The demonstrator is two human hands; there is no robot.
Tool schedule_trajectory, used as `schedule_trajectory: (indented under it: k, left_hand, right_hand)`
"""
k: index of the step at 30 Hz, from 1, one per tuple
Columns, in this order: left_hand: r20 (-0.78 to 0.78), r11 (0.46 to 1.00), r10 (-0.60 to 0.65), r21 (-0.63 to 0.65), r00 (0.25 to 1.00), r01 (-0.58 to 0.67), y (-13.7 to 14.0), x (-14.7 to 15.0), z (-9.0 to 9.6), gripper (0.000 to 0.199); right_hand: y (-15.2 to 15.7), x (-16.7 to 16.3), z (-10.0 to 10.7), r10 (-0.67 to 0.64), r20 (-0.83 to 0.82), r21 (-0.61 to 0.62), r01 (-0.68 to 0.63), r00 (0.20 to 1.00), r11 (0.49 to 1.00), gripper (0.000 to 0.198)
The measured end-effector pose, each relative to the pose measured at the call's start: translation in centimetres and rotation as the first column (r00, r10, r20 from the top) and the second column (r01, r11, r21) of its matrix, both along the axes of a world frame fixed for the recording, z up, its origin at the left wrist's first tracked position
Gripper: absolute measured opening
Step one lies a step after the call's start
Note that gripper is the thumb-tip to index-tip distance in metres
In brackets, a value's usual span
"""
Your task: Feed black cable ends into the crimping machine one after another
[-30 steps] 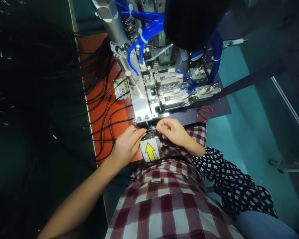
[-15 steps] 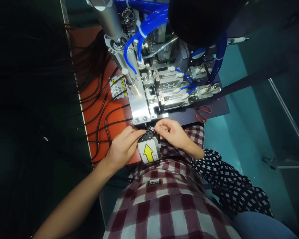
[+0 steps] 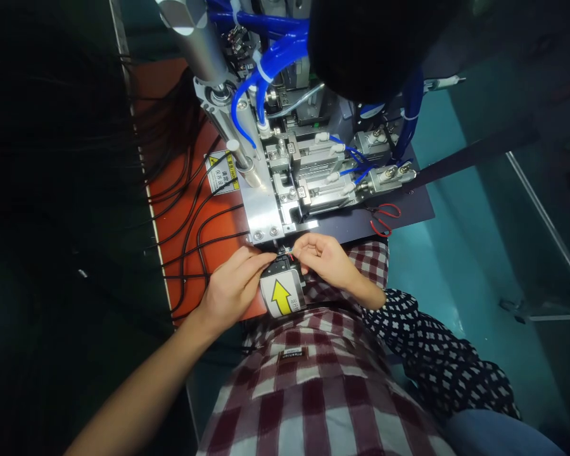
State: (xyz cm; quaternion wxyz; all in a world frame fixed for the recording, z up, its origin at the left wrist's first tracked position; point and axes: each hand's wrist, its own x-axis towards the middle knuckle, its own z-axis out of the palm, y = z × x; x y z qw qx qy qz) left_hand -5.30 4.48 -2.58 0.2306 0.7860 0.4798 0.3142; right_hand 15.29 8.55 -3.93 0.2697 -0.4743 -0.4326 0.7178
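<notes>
At the front of the metal machine (image 3: 268,212), both my hands meet over a small black fixture (image 3: 279,265). My left hand (image 3: 235,278) is closed in a pinch at the fixture's left side, on the end of a thin cable. From the other side, my right hand (image 3: 323,259) pinches fine wires (image 3: 289,253), one of them red, that span the short gap between my fingertips. Just below lies a white plate with a yellow arrow (image 3: 281,294). My fingers hide the wire tips.
Black cables (image 3: 190,221) trail across the orange tabletop (image 3: 223,221) on the left. Red-handled scissors (image 3: 384,218) lie on the dark plate at right. Blue air hoses (image 3: 280,47) and cylinders rise behind. A warning label (image 3: 221,172) is stuck beside the machine.
The view has shifted slightly, so the machine sits a little lower and further left. Both hands keep their pinches over the fixture, with the wires still between them.
</notes>
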Motion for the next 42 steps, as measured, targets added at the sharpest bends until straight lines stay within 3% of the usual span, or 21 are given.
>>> schedule_trajectory:
  k: [6,17,29,32,38,42]
  left_hand:
    - [-0.011,1.000,0.005,0.014,1.000,-0.005,-0.1,0.0,0.0,0.024]
    - [0.001,0.999,-0.007,0.054,1.000,0.007,-0.3,-0.1,-0.4,0.026]
    - [-0.187,0.971,-0.063,0.215,0.980,0.103,-1.1,-0.9,-1.3,0.038]
    - [-0.159,0.979,-0.068,0.178,0.985,0.097,-1.0,-0.7,-1.1,0.036]
    - [0.046,1.000,0.008,0.011,0.999,-0.008,-0.4,0.2,0.2,0.024]
    - [0.044,1.000,-0.003,-0.003,0.999,0.003,-0.2,0.2,0.3,0.026]
  right_hand:
    - [0.0,-0.1,-0.1,-0.024,-0.035,-0.055,0.022,0.999,0.998,0.014]
    - [-0.4,0.3,0.0,-0.041,-0.060,-0.038,0.039,0.997,0.999,0.019]
    - [-0.4,-0.1,0.3,-0.097,-0.091,-0.135,0.085,0.991,0.987,0.010]
    - [-0.4,-0.1,0.1,-0.093,-0.099,-0.124,0.081,0.991,0.989,0.007]
    - [-0.3,0.2,0.4,-0.023,-0.051,-0.041,0.021,0.998,0.999,0.012]
    - [-0.3,0.1,0.2,-0.015,0.015,0.048,0.014,1.000,0.999,0.013]
